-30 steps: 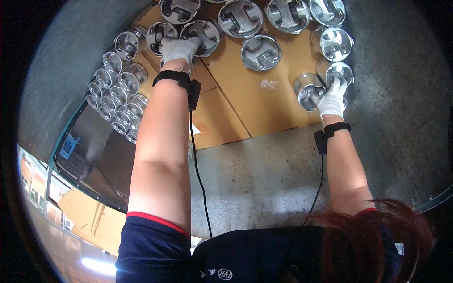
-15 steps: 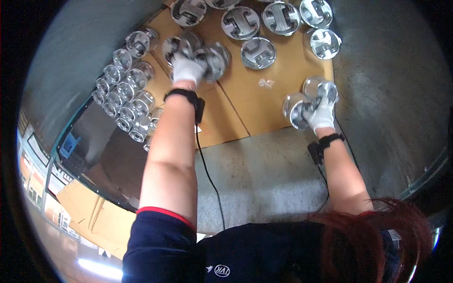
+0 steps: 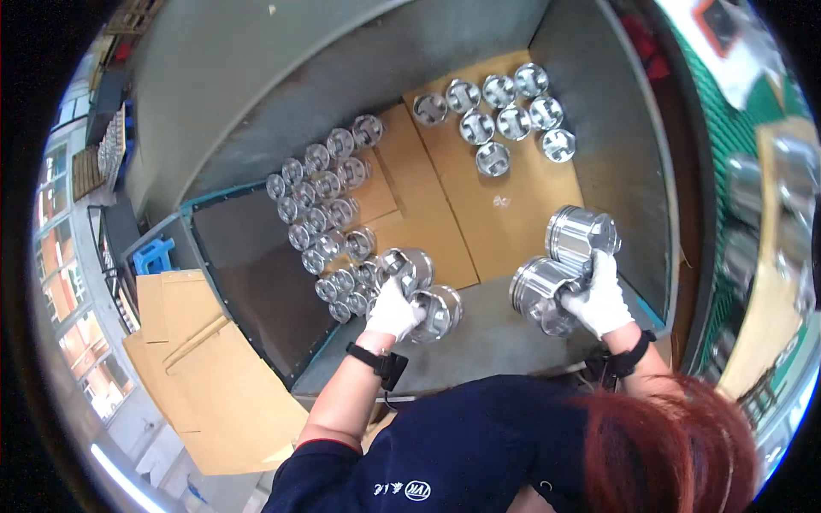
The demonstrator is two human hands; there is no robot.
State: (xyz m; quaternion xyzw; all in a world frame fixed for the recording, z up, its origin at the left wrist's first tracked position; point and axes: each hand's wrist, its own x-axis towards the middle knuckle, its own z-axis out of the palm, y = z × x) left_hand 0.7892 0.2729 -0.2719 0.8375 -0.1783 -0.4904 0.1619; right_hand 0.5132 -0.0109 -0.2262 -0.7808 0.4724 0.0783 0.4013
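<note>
Over the grey bin floor, my left hand [image 3: 393, 309] grips two pistons [image 3: 421, 291], one per side of the glove, fingers shut round them. Right hand [image 3: 601, 295] holds two more pistons [image 3: 560, 269], bigger in view, lifted just above the floor near the bin's right wall [image 3: 629, 162]. Behind, cardboard sheet [image 3: 505, 222] w/ a cluster of pistons at its far end [image 3: 505, 115]. Left side: rows of pistons [image 3: 329, 205], packed close, touching.

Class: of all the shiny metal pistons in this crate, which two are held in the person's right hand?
The two large pistons gripped by the gloved right hand, lifted at the crate's right side.
</note>
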